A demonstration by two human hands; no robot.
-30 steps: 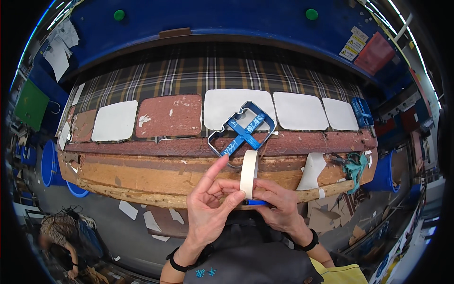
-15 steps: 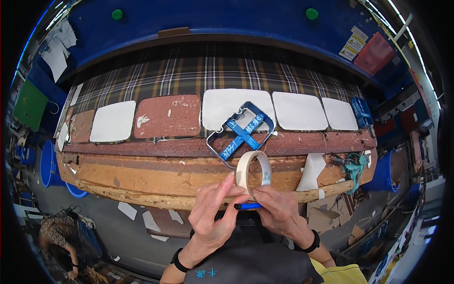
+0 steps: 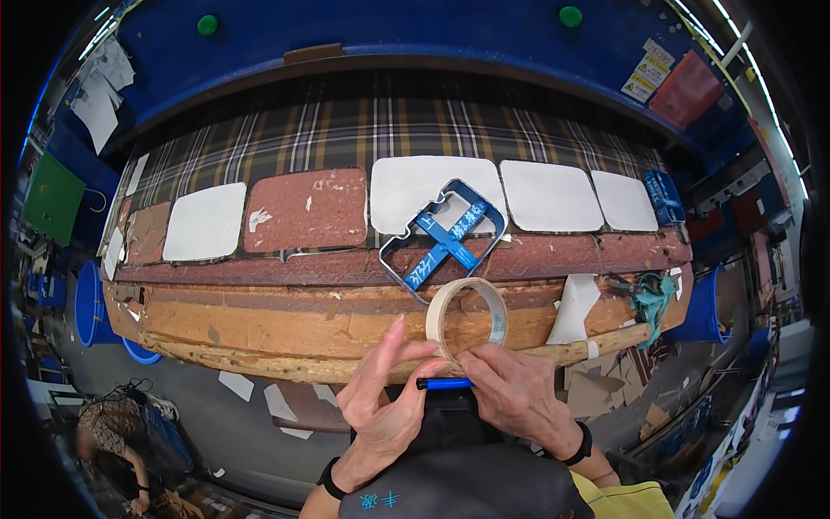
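A roll of cream masking tape (image 3: 437, 313) stands on edge just above the bench's front edge. My right hand (image 3: 519, 389) is closed on its lower right side and also holds a blue pen (image 3: 445, 383) with a black end, lying crosswise under the roll. My left hand (image 3: 380, 400) meets the roll's lower left edge, thumb and a finger pinched there, another finger raised. The exact contact is partly hidden. Beyond the roll, a blue-braced metal cutting die (image 3: 445, 245) rests partly on a white sheet (image 3: 402, 186).
White panels (image 3: 206, 222) and a reddish board (image 3: 307, 208) lie along plaid fabric (image 3: 337, 112). A teal rag (image 3: 650, 301) and a white scrap (image 3: 574, 304) sit at the right of the wooden edge (image 3: 251, 368). Blue bins (image 3: 89, 303) stand beside the bench. A person (image 3: 117, 432) is at lower left.
The tape roll has turned so its opening shows wider. The pen and my left hand have shifted slightly left and down.
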